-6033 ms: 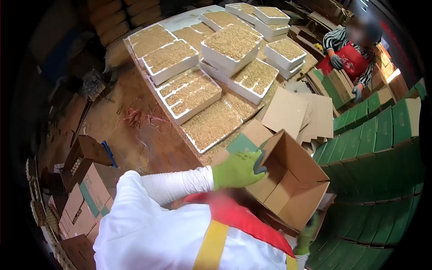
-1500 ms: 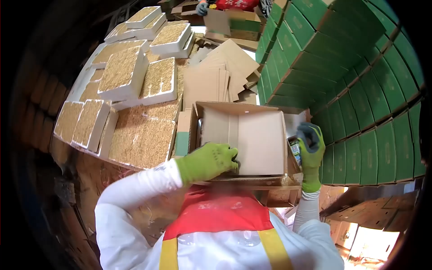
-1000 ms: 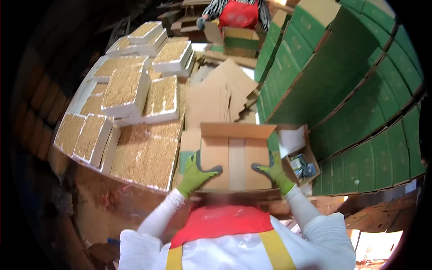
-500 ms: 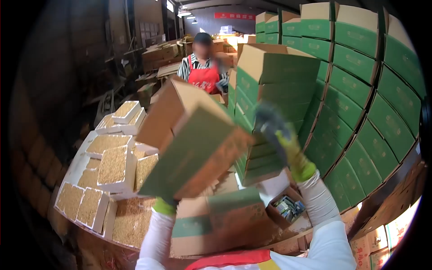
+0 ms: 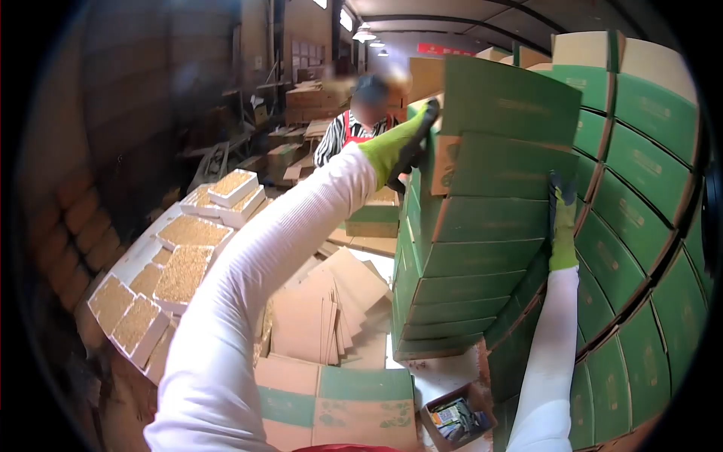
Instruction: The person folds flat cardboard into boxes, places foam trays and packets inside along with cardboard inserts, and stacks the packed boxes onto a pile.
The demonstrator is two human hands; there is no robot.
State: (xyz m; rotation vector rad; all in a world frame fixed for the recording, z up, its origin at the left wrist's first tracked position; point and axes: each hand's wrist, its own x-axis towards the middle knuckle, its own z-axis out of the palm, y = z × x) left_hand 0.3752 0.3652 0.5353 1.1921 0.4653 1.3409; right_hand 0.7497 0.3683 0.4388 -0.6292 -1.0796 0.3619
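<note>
A tall stack of green cartons (image 5: 482,218) stands in front of me, with a green box (image 5: 512,102) tilted slightly on top. My left hand (image 5: 403,147), in a green and grey glove, presses against the left side of the stack near its top, fingers pointing up. Lower down, my right hand (image 5: 562,218) reaches along the right side of the stack, its fingers upright and partly hidden. Behind my left arm a person (image 5: 369,109) in a cap, striped sleeves and red apron stands across the table.
Flattened cardboard sheets (image 5: 301,313) lie left of the stack, with a folded green-banded carton (image 5: 361,407) nearer me. A small box of packets (image 5: 459,418) sits beside it. White trays of grain-like material (image 5: 184,271) cover the left. Another wall of green boxes (image 5: 640,181) rises at right.
The box that was in the air in my left hand is now on top of the stack. Both hands have moved to the stack's sides, and the view has shifted right.
</note>
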